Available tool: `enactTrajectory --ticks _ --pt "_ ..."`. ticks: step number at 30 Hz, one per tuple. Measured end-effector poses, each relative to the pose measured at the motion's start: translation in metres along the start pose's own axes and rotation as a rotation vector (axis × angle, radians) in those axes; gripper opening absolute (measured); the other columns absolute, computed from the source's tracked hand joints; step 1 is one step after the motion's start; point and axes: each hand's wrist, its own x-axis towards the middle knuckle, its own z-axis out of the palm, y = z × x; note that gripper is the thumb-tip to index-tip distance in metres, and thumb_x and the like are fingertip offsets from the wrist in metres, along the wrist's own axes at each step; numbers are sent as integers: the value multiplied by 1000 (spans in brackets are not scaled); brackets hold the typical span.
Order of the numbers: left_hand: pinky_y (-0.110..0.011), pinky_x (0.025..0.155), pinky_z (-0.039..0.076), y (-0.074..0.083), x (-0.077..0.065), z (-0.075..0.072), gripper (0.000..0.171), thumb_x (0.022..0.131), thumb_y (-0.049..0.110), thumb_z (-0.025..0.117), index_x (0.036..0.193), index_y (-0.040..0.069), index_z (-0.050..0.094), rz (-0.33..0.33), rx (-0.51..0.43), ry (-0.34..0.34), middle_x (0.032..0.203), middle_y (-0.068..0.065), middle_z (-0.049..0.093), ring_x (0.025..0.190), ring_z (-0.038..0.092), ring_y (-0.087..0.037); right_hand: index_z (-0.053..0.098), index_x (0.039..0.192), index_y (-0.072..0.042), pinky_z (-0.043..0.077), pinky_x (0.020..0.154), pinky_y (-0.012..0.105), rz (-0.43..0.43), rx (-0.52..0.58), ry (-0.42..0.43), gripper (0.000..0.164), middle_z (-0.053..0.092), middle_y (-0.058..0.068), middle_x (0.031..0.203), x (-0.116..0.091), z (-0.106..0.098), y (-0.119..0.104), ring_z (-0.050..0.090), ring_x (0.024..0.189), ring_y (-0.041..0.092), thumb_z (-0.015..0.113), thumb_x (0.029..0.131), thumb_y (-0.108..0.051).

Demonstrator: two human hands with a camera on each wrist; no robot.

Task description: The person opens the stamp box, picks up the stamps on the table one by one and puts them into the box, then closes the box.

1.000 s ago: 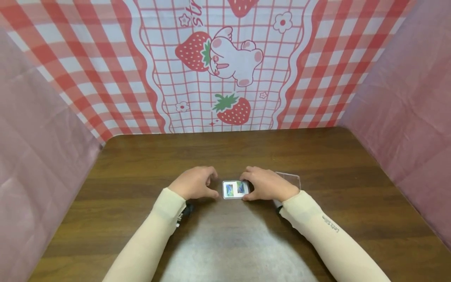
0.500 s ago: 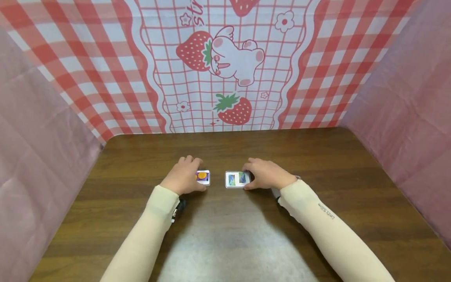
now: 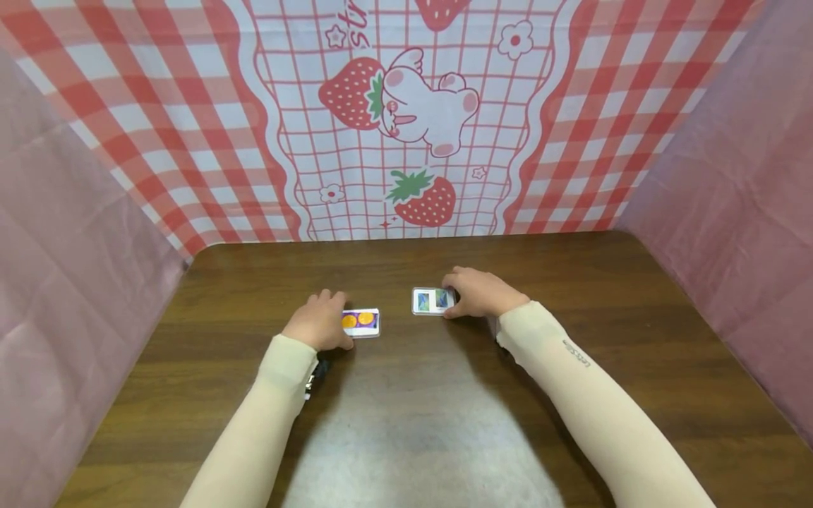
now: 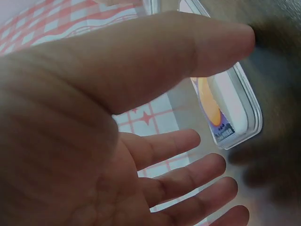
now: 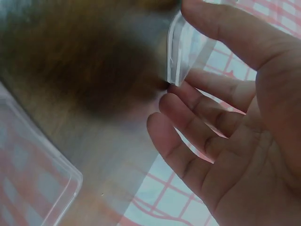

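Observation:
My right hand (image 3: 479, 291) pinches the right end of a flat clear plastic case (image 3: 434, 301) with blue-green pictures on white. In the right wrist view, thumb and fingertips meet opposite edges of this case (image 5: 176, 59). Left of it on the table lies a thin rounded card box (image 3: 360, 323) with orange circles on purple. My left hand (image 3: 319, 321) is at its left end, fingers spread. In the left wrist view, the thumb crosses over the card box (image 4: 235, 103) while the other fingers stretch out straight, apart from it.
A clear plastic lid (image 5: 42, 160) lies on the table behind the right hand, mostly hidden by the forearm in the head view. The brown wooden table (image 3: 406, 416) ends at a strawberry-print cloth (image 3: 406, 141). Pink cloth (image 3: 82, 233) hangs at both sides.
My right hand has carried the clear case away from me and slightly right. My left hand has moved left and its fingers have loosened; the orange-and-purple card box, hidden a second ago, now shows.

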Motion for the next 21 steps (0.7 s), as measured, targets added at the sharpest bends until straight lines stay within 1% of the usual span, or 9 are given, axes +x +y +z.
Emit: enactTrajectory --ticks 5,8,16,21 --pt "-53 93 49 -1 0 -1 78 77 26 90 141 -1 54 -22 -18 -16 127 -22 57 107 54 -35 62 136 -5 51 91 46 25 32 32 60 65 10 122 9 -1 6 60 101 23 84 88 -33" --pt "-53 93 49 -1 -1 -2 75 77 25 89 139 -1 55 -23 -26 -18 125 -21 57 106 54 -35 60 137 -4 51 93 46 38 36 43 60 66 12 124 12 -1 8 61 104 24 84 88 -31" --pt "-52 91 49 -1 0 -2 66 78 24 89 132 -1 62 -17 -28 -19 116 -18 57 102 54 -33 60 136 -3 51 92 46 43 48 55 59 66 12 122 15 -2 11 62 104 24 83 90 -30" --pt "-52 91 49 -2 1 -1 65 78 24 89 132 -1 62 -19 -31 -20 117 -18 58 103 54 -33 56 142 -2 47 104 50 32 57 81 68 62 16 135 11 -5 19 59 122 31 83 88 -33"
